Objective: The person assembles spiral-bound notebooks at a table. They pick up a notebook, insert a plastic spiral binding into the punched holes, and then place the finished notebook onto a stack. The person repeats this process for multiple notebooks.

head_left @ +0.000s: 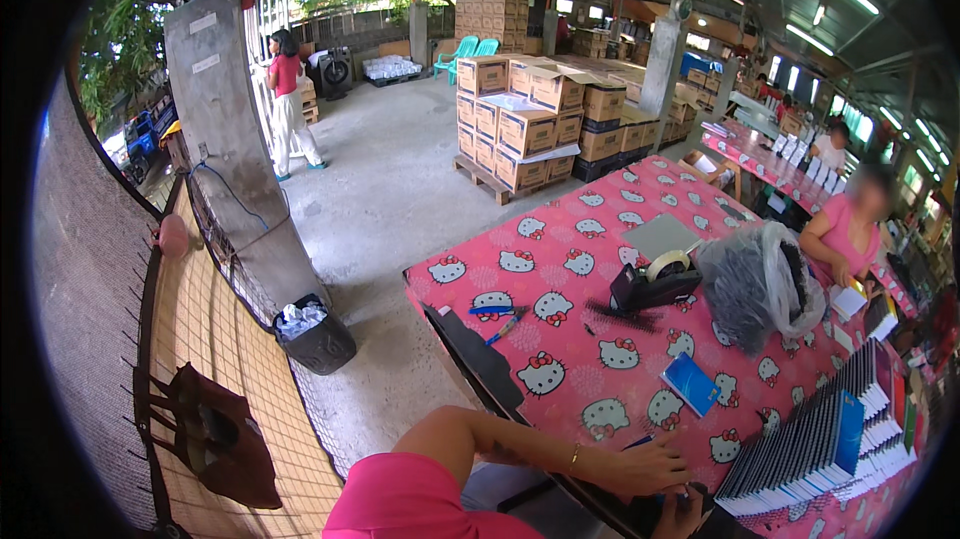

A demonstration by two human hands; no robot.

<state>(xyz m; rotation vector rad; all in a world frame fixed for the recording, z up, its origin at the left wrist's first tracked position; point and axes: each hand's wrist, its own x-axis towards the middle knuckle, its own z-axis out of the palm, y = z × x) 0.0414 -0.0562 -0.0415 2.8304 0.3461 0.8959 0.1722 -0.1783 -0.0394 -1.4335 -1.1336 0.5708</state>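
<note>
My left hand (645,466) reaches over the near edge of a table with a pink cartoon-cat cover (560,269). Its fingers are curled and come together with my right hand (678,516), low at the table's edge. Whatever lies between the fingertips is too small and covered to make out. A dark blue pen-like stick (637,441) shows beside my left knuckles. Just beyond lies a small blue booklet (690,384). To the right of my hands, spiral-bound notebooks (800,454) with blue covers stand in a dense row.
A black tape dispenser (652,284), a clear plastic bag (760,289) of dark contents and two pens (505,327) occupy the table. A co-worker in pink (850,229) sits at the right. Stacked cartons (520,134), a bin (315,339) and a hanging brown bag (225,439) stand around.
</note>
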